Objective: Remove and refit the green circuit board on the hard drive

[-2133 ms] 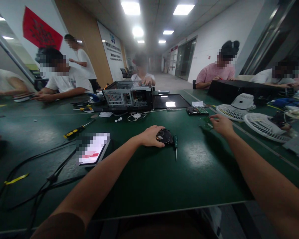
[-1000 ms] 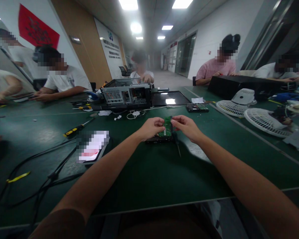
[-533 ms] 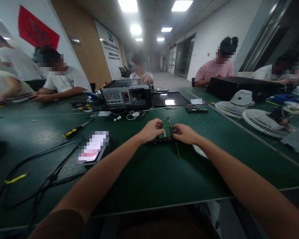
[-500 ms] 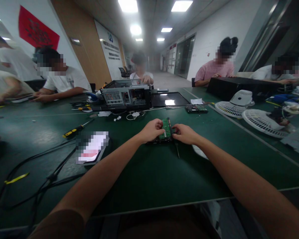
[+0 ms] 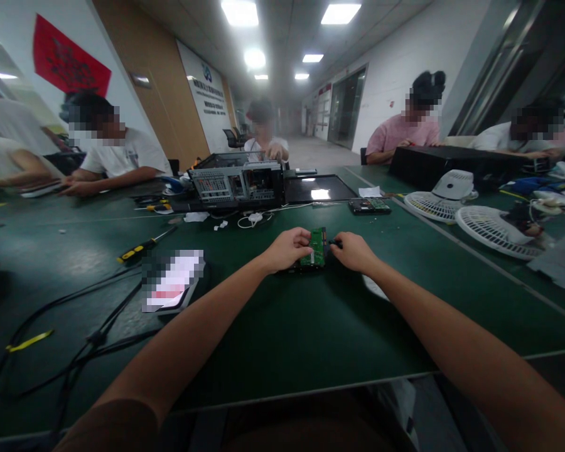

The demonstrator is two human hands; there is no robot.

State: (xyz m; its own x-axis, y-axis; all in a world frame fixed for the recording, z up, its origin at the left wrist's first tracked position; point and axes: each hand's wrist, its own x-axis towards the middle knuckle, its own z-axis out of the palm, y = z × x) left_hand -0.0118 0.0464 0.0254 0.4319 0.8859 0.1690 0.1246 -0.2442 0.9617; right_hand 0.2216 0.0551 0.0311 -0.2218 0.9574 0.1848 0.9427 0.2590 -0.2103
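One flat green circuit board [image 5: 317, 245], clamped by left hand [image 5: 286, 250]; right of board, dark slender handle [image 5: 334, 243] pinched in right hand [image 5: 354, 252]; beyond board, latticed metal case [image 5: 216, 187].

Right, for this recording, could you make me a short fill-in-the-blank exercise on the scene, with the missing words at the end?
1. The left hand holds a circuit board whose colour is ____.
2. The circuit board lies ____ the left hand and the right hand.
3. The screwdriver on the left part of the table has a black and ____ handle.
4. The nearer round grille at the right is coloured ____.

Missing words: green; between; yellow; white.
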